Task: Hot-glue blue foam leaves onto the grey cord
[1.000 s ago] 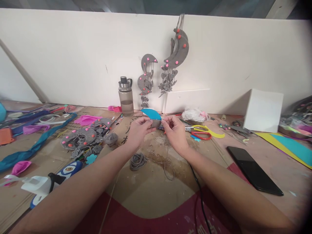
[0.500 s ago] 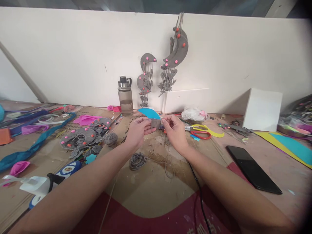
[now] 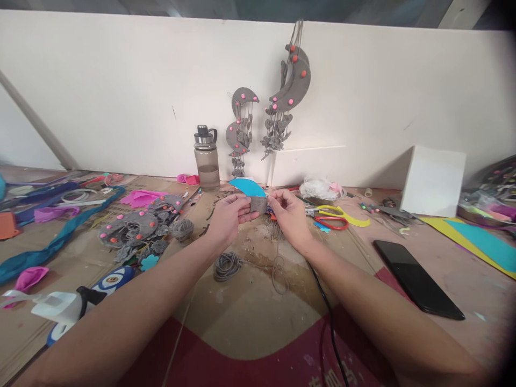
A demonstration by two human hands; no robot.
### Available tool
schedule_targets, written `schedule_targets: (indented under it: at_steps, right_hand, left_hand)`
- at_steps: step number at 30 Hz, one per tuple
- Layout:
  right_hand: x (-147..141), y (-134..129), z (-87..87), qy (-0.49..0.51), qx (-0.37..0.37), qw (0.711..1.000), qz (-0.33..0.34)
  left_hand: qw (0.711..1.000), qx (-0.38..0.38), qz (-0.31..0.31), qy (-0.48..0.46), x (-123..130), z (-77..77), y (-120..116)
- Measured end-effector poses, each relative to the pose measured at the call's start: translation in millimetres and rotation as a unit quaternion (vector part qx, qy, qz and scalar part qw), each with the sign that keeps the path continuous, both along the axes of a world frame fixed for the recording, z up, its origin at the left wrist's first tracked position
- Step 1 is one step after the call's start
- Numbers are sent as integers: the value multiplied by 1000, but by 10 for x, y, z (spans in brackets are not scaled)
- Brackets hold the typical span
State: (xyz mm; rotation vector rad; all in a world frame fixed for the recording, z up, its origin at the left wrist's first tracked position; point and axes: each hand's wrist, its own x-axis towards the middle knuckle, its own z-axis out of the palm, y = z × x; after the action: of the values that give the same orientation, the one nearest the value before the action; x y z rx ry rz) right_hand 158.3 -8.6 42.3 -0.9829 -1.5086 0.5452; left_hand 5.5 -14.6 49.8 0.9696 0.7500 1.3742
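A blue piece (image 3: 248, 187) with its lower right part wrapped in grey yarn (image 3: 258, 205) is held up above the cardboard. My left hand (image 3: 229, 216) grips it from the left, thumb and fingers closed at the wrapped part. At its right edge my right hand (image 3: 291, 216) is pinched on the grey yarn, whose strand hangs in a loose loop (image 3: 279, 274) below. A coil of grey yarn (image 3: 228, 266) lies on the cardboard, and a small yarn ball (image 3: 182, 231) rests left of my left hand.
Behind stand a bottle (image 3: 207, 161) and hanging grey crescents (image 3: 296, 80). Red-handled pliers (image 3: 332, 222) and yellow-handled scissors (image 3: 329, 210) lie right of my hands, with a black phone (image 3: 417, 279) nearer. Decorated grey pieces (image 3: 137, 228) and a glue bottle (image 3: 56, 307) are left.
The blue piece has shifted very slightly to the right. Both hands keep nearly the same pose and hold.
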Motion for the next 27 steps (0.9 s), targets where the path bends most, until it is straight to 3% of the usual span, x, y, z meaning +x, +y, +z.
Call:
schedule_targets:
  at_steps: [6, 17, 27]
  right_hand:
    - [10, 31, 24, 66, -59, 995, 52]
    - [29, 87, -25, 119, -91, 984, 98]
    - [-59, -28, 77, 153, -154, 965, 146]
  left_hand:
    - [1000, 3, -15, -7, -22, 2, 8]
    - [1000, 1, -23, 2, -48, 13, 49]
    - [999, -38, -30, 2, -110, -24, 154]
